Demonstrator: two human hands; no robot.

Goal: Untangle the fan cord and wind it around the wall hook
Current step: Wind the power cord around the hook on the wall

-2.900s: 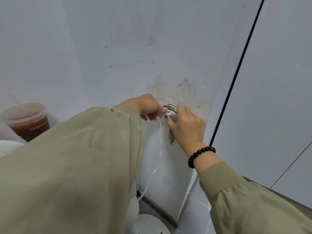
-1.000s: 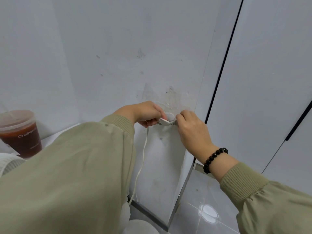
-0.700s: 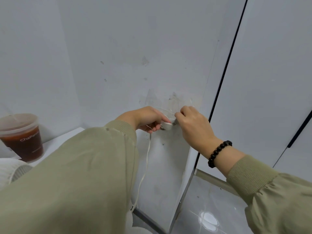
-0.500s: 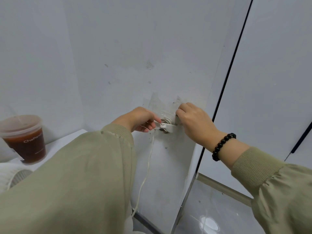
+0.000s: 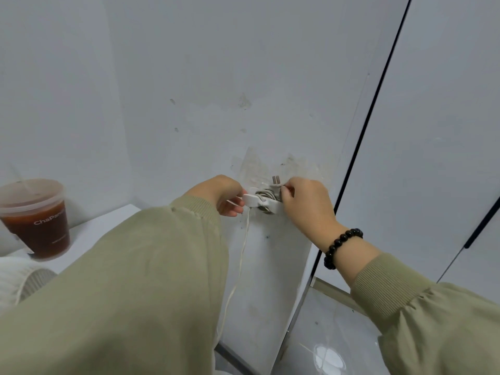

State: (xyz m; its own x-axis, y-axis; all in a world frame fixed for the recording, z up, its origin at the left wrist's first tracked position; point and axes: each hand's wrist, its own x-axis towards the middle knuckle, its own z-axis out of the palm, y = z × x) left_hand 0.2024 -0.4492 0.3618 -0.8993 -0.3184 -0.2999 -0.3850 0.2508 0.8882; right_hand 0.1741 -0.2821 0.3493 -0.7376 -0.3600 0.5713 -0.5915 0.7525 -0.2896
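A white wall hook (image 5: 261,203) sticks out of the grey wall, with several turns of white fan cord (image 5: 266,194) wound behind its bar. My left hand (image 5: 220,194) is at the hook's left end, fingers curled round the cord, which drops from there down the wall (image 5: 242,255). My right hand (image 5: 304,205) is at the hook's right end and pinches the plug (image 5: 276,182), whose two metal prongs point up above the coil. The white fan (image 5: 19,280) shows only as a grille at the lower left.
A plastic cup of dark tea (image 5: 35,217) with a lid stands on a white shelf (image 5: 100,228) at the left. A black vertical seam (image 5: 370,117) divides the wall panels on the right. Glossy grey floor tiles (image 5: 330,345) lie below.
The view has tilted and shifted. My right hand has brought the plug up to the top right of the coil, prongs upward. My left hand stays on the cord at the hook.
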